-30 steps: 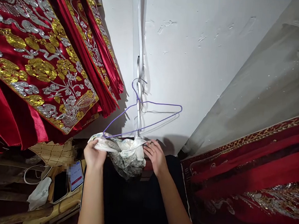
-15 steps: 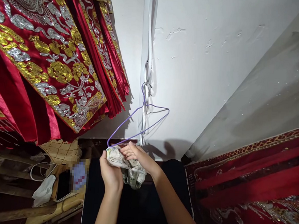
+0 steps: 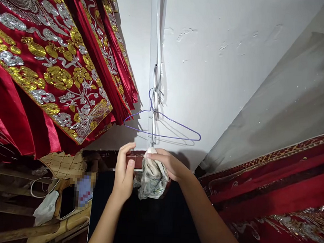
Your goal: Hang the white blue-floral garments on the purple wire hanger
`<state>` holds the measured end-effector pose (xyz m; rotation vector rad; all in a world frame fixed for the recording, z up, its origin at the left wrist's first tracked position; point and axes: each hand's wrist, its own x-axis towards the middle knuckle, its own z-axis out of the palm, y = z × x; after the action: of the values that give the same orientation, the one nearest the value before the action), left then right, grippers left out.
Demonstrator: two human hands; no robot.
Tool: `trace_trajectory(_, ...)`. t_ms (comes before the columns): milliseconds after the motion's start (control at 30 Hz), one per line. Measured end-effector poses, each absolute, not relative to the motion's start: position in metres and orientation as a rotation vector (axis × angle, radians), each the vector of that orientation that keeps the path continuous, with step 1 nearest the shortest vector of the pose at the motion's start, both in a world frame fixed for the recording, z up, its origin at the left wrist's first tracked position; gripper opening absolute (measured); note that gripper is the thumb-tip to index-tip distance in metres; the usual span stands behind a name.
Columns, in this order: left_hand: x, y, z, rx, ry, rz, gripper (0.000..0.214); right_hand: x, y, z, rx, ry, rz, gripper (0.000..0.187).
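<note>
A crumpled whitish cloth (image 3: 155, 178) with grey-green patches hangs from my right hand (image 3: 170, 163), whose thumb and fingers pinch its top. My left hand (image 3: 124, 170) is just to the left of the cloth, apart from it, with thumb and fingers spread and nothing in them. Above both hands a purple wire hanger (image 3: 174, 138) hangs from a loop of a white strap (image 3: 159, 47) on the wall. Nothing hangs on the hanger's bar. The fingertips of my right hand are partly hidden behind the cloth.
Red garments with gold and silver embroidery (image 3: 62, 77) hang at the left. Below them a phone (image 3: 68, 202) and a white tissue (image 3: 45, 206) lie on a bamboo seat (image 3: 73, 222). At the right hangs a translucent plastic sheet (image 3: 280, 96) above red embroidered fabric (image 3: 285, 189).
The cloth has left my left hand and now hangs from my right, a little to the right. My left hand has opened. The hanger has swung round to face me more squarely.
</note>
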<state>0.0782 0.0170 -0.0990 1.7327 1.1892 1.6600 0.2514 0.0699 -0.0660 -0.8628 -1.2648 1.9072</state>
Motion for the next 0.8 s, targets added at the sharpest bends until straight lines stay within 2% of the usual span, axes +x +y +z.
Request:
trace_trajectory(67,0.071,0.025,-0.097,1.801,1.025,1.324,0.056,0.26,0.065,-0.05,-0.753,-1.586,2.032,0.03)
trace_trajectory(133,0.066,0.03,-0.098,1.839,0.917,0.964,0.066,0.271,0.062,-0.037,-0.665,-1.935,1.983,0.027)
trace_trajectory(200,0.062,0.033,-0.102,1.917,0.923,0.727,0.063,0.284,0.063,-0.029,-0.685,-2.112,1.729,0.02)
trace_trajectory(300,0.052,0.036,-0.108,2.053,1.045,0.533,0.05,0.303,0.068,-0.026,-0.9,-1.86,1.158,0.003)
trace_trajectory(400,0.033,0.037,-0.11,2.127,1.25,0.484,0.041,0.313,0.082,-0.037,-1.05,-1.426,0.901,0.02)
trace_trajectory(467,0.019,0.038,-0.108,2.187,1.433,0.504,0.034,0.311,0.094,-0.05,-1.06,-1.31,1.002,0.043)
trace_trajectory(533,0.007,0.038,-0.105,2.229,1.611,0.575,0.026,0.305,0.109,-0.068,-1.039,-1.32,1.192,0.056)
trace_trajectory(667,-0.011,0.036,-0.097,2.236,1.74,0.851,0.022,0.29,0.133,-0.101,-1.091,-1.425,1.366,0.048)
trace_trajectory(733,-0.017,0.036,-0.096,2.248,1.79,0.94,0.022,0.289,0.14,-0.113,-1.124,-1.516,1.248,0.037)
trace_trajectory(800,-0.021,0.039,-0.099,2.296,1.838,0.857,0.023,0.292,0.142,-0.12,-1.124,-1.58,1.056,0.022)
